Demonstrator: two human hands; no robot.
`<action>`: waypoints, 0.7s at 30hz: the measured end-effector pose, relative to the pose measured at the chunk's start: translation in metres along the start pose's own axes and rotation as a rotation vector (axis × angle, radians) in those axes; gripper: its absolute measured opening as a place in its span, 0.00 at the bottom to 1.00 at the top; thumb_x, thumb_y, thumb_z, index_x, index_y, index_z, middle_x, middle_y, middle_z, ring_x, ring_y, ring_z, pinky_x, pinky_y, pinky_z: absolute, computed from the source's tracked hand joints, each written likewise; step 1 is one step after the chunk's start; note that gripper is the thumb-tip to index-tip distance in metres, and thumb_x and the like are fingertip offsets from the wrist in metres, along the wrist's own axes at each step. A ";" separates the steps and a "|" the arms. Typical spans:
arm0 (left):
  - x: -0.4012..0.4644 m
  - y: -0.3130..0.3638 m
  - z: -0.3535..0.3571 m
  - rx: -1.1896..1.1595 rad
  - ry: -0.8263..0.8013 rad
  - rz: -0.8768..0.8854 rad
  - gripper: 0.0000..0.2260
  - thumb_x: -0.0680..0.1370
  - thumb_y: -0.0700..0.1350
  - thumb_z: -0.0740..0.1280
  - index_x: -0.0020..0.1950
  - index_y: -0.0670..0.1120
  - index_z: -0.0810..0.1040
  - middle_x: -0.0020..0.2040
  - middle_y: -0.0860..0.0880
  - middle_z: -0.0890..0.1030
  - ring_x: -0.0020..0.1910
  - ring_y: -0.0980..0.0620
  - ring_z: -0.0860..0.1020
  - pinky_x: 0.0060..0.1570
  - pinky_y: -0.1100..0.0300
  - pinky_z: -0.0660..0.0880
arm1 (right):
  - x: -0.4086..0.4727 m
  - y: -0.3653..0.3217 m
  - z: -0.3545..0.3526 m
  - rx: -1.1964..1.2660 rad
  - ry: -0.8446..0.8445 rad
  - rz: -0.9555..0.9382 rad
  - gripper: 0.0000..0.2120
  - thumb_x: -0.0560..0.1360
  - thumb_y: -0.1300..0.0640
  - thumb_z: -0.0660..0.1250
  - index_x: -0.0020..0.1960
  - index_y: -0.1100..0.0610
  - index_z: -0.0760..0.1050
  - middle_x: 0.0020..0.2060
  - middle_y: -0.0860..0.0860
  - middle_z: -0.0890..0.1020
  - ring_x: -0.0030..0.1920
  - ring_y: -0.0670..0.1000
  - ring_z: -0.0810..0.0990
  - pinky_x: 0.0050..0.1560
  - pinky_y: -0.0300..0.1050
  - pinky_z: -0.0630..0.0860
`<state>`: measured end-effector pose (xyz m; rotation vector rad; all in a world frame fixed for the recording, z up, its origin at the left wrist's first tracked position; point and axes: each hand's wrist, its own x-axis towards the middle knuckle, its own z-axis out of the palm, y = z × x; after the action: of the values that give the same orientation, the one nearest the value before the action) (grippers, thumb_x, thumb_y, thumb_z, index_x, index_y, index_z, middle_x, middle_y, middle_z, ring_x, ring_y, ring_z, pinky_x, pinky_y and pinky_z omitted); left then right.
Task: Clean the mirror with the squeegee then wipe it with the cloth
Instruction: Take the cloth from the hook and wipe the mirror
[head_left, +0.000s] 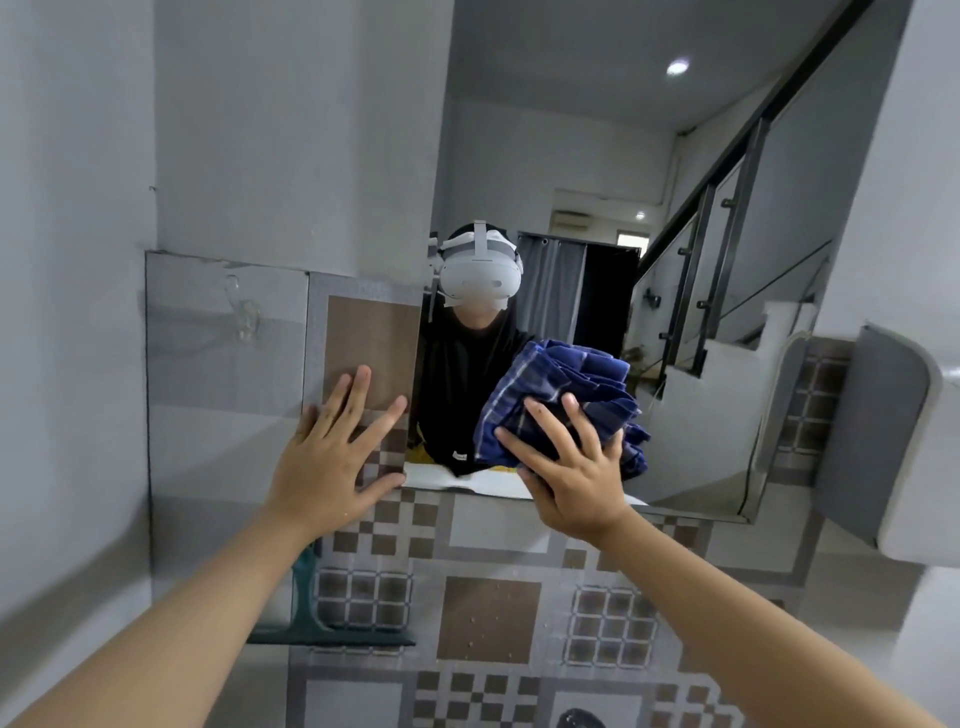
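A large frameless mirror (597, 130) hangs on the tiled wall ahead. My right hand (569, 470) presses a bunched dark blue checked cloth (524, 402) against the mirror's lower part, and the cloth's reflection shows above it. My left hand (332, 457) lies flat with spread fingers on the wall tiles just left of the mirror's lower left corner, holding nothing. A dark green squeegee (322, 621) rests below my left forearm against the wall, partly hidden by the arm.
Patterned brown and grey tiles (488, 618) cover the wall under the mirror. A clear hook (247, 317) is stuck on a grey panel at the left. A white and grey fixture (904, 441) juts out at the right. The mirror reflects a person wearing a headset and a staircase.
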<state>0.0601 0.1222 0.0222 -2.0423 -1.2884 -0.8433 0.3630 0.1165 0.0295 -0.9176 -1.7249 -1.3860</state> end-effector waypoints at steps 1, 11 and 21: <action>0.000 0.000 0.000 0.001 0.003 0.000 0.36 0.72 0.68 0.53 0.76 0.56 0.49 0.78 0.44 0.43 0.76 0.42 0.46 0.68 0.41 0.53 | -0.005 0.010 -0.003 -0.015 -0.001 0.008 0.19 0.78 0.46 0.60 0.68 0.40 0.71 0.70 0.48 0.70 0.73 0.57 0.62 0.62 0.65 0.62; 0.000 0.000 0.002 0.018 -0.010 -0.015 0.37 0.71 0.69 0.52 0.76 0.56 0.47 0.78 0.44 0.42 0.76 0.46 0.40 0.67 0.40 0.54 | -0.075 0.082 -0.024 0.011 -0.082 0.382 0.20 0.80 0.42 0.51 0.71 0.39 0.60 0.73 0.51 0.59 0.74 0.61 0.53 0.71 0.59 0.52; 0.001 0.000 0.002 0.014 -0.017 -0.009 0.37 0.72 0.69 0.52 0.77 0.54 0.49 0.78 0.43 0.42 0.76 0.42 0.46 0.66 0.39 0.57 | -0.047 0.007 -0.020 0.252 0.027 1.272 0.26 0.76 0.45 0.49 0.74 0.46 0.59 0.77 0.55 0.51 0.74 0.64 0.48 0.71 0.65 0.51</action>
<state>0.0606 0.1240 0.0213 -2.0381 -1.3106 -0.8205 0.3937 0.0942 -0.0047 -1.4299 -0.8642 -0.3157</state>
